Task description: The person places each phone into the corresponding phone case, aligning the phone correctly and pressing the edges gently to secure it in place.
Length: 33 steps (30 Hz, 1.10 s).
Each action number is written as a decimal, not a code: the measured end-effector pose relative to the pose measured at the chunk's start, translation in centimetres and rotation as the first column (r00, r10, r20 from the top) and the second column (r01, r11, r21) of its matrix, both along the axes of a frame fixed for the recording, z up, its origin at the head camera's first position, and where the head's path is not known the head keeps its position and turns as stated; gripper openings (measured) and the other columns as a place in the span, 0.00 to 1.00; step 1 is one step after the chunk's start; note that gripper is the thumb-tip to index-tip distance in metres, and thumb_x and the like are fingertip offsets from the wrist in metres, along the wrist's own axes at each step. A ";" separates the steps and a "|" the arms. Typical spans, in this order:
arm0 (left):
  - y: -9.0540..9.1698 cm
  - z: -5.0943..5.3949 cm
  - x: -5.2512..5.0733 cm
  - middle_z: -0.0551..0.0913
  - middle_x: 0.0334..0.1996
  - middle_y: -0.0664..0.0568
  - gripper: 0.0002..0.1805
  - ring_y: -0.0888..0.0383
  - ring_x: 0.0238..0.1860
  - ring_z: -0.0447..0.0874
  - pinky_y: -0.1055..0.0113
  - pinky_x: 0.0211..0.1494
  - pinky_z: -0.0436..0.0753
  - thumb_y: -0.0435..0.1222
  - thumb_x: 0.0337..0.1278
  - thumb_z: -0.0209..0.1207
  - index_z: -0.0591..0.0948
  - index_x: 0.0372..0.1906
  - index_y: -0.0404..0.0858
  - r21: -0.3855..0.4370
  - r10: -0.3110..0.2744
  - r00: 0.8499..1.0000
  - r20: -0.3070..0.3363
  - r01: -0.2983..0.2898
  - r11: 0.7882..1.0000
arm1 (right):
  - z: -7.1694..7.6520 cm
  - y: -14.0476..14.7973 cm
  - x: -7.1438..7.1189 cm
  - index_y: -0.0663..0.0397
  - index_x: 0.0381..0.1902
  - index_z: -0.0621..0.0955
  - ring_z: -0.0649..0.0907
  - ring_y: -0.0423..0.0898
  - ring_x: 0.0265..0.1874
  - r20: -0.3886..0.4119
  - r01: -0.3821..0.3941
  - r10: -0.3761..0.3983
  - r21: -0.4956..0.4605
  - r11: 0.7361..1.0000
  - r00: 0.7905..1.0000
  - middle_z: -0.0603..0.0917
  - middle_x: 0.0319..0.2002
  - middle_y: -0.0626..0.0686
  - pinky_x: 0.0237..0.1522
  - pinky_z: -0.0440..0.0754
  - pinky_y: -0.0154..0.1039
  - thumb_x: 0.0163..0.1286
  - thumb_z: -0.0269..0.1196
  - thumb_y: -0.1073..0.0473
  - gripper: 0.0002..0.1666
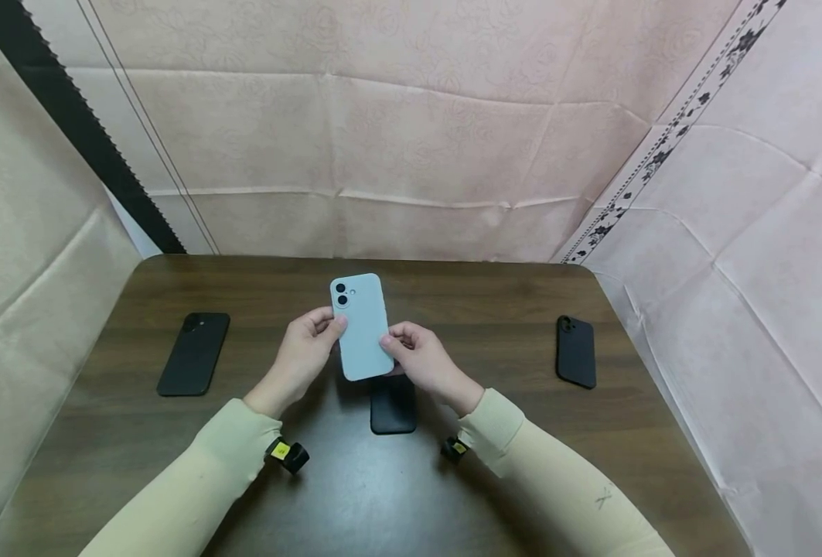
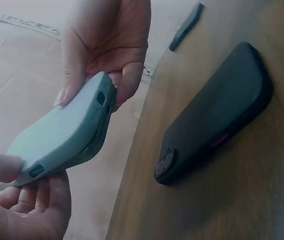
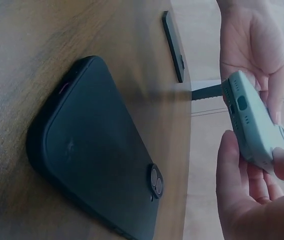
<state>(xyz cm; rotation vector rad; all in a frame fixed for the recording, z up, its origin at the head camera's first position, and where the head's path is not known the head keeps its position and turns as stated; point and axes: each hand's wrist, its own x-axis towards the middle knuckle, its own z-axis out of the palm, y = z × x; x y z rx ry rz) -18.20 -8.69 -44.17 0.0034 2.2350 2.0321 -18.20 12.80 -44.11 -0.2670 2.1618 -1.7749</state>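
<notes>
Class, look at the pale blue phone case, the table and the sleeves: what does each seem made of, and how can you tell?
Phone case: likely matte silicone or soft plastic; even colour, no sharp reflections.
Table: wood or wood-look laminate, satin finish; brown grain streaks and a soft glare.
Sleeves: matte cloth; gathered cuffs. Fibre unclear.

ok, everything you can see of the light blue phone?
The light blue phone is a smooth, matte-looking rounded slab, back toward the head camera, two dark camera lenses stacked near its upper left corner. The wrist views show edge cutouts and a gap along the rim, so its cover may not be fully seated. It is held tilted above the table, the left hand pinching its left edge, the right hand its right edge, lower down.
</notes>
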 end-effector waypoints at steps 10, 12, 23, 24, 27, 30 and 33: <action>0.2 -0.7 0.2 0.84 0.46 0.45 0.30 0.51 0.46 0.83 0.51 0.52 0.80 0.40 0.69 0.56 0.61 0.72 0.49 -0.031 -0.178 0.984 0.005 0.178 0.984 | -0.1 0.0 -0.4 0.60 0.47 0.78 0.84 0.49 0.39 -0.040 0.082 -0.082 -0.023 0.996 0.996 0.84 0.43 0.55 0.40 0.84 0.45 0.73 0.58 0.55 0.14; 0.3 -0.8 0.3 0.84 0.46 0.44 0.28 0.51 0.46 0.83 0.54 0.51 0.81 0.40 0.69 0.56 0.64 0.70 0.46 -0.039 -0.197 0.980 0.018 0.197 0.980 | 0.0 -0.1 -0.4 0.60 0.47 0.78 0.84 0.49 0.38 -0.037 0.101 -0.103 -0.031 0.994 0.994 0.84 0.42 0.55 0.39 0.85 0.45 0.73 0.58 0.55 0.13; 0.7 -1.2 0.9 0.83 0.47 0.44 0.19 0.52 0.45 0.84 0.57 0.50 0.82 0.43 0.68 0.57 0.73 0.56 0.36 -0.053 -0.191 0.980 0.052 0.194 0.980 | -0.2 -0.2 -0.3 0.60 0.46 0.79 0.84 0.49 0.35 -0.041 0.155 -0.155 -0.006 0.988 0.987 0.85 0.40 0.56 0.37 0.85 0.43 0.73 0.58 0.56 0.13; 0.8 -1.2 1.0 0.83 0.47 0.44 0.18 0.52 0.45 0.84 0.58 0.49 0.82 0.42 0.68 0.57 0.73 0.56 0.36 -0.053 -0.192 0.980 0.049 0.195 0.979 | -0.2 -0.2 -0.3 0.60 0.46 0.79 0.84 0.49 0.35 -0.038 0.160 -0.160 -0.007 0.987 0.986 0.84 0.39 0.56 0.37 0.85 0.43 0.73 0.58 0.56 0.13; 0.8 -1.2 1.2 0.83 0.46 0.44 0.17 0.52 0.44 0.84 0.59 0.48 0.83 0.40 0.68 0.57 0.74 0.55 0.35 -0.037 -0.189 0.981 0.034 0.191 0.981 | -0.3 -0.2 -0.3 0.61 0.47 0.79 0.84 0.49 0.36 -0.028 0.162 -0.163 -0.024 0.987 0.986 0.84 0.40 0.56 0.38 0.85 0.43 0.73 0.58 0.55 0.14; 0.7 -1.3 1.1 0.83 0.47 0.44 0.17 0.51 0.44 0.84 0.60 0.47 0.83 0.40 0.68 0.57 0.74 0.55 0.35 -0.023 -0.185 0.983 0.021 0.185 0.982 | -0.2 -0.2 -0.2 0.61 0.48 0.78 0.85 0.49 0.38 -0.019 0.140 -0.141 -0.048 0.989 0.990 0.84 0.41 0.57 0.39 0.85 0.44 0.73 0.58 0.55 0.15; 0.5 -1.3 1.1 0.82 0.47 0.43 0.17 0.51 0.44 0.84 0.60 0.46 0.83 0.40 0.68 0.57 0.74 0.55 0.35 -0.010 -0.182 0.983 0.021 0.182 0.983 | -0.1 -0.1 -0.3 0.60 0.48 0.78 0.85 0.50 0.39 -0.002 0.107 -0.107 -0.060 0.992 0.994 0.84 0.42 0.57 0.40 0.85 0.45 0.73 0.58 0.55 0.14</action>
